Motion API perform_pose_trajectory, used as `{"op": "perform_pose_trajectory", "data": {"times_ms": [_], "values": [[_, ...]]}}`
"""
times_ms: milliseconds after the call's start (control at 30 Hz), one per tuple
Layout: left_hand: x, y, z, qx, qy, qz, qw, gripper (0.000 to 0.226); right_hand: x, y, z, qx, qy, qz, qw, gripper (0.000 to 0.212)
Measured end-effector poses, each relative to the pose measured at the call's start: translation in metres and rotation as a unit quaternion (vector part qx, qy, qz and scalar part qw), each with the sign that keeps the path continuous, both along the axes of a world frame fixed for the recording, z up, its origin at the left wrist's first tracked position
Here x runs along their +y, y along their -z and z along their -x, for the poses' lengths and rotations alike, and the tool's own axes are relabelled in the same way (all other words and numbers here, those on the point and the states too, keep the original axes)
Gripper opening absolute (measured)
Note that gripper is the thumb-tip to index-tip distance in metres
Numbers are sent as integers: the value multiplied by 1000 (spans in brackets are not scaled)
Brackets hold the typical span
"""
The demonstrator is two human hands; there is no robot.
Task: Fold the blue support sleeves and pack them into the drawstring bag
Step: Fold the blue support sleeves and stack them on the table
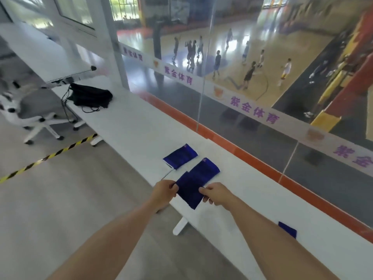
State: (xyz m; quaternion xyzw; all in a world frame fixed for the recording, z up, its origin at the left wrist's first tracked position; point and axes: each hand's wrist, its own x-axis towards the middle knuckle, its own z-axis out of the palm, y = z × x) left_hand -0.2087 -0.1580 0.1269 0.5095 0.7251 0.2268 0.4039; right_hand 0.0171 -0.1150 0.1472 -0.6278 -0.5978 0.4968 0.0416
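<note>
Folding: we are pinching a blue support sleeve (193,184), left hand (164,191) and right hand (217,194)
Packing: drawstring bag (90,96) lying apart, seemingly unstarted

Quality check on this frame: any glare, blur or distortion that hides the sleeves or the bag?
Head view: wide-angle distortion bends the white table; the glass wall shows pale reflections, the court behind it soft; the held sleeve, left hand and right hand are fairly sharp; the black drawstring bag is dark, with little detail.
</note>
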Motion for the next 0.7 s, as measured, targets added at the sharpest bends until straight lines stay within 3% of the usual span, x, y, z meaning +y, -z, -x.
{"op": "perform_pose_trajectory", "data": {"times_ms": [300,600,700], "values": [[47,0,199,-34,-47,46,997,28,53,-3,196,-19,-84,21,996,28],[140,30,275,-90,-94,61,990,27,164,33,279,-40,-104,25,993,36],[183,33,299,-124,-108,58,985,12,205,40,305,-11,-88,47,995,32]]}}
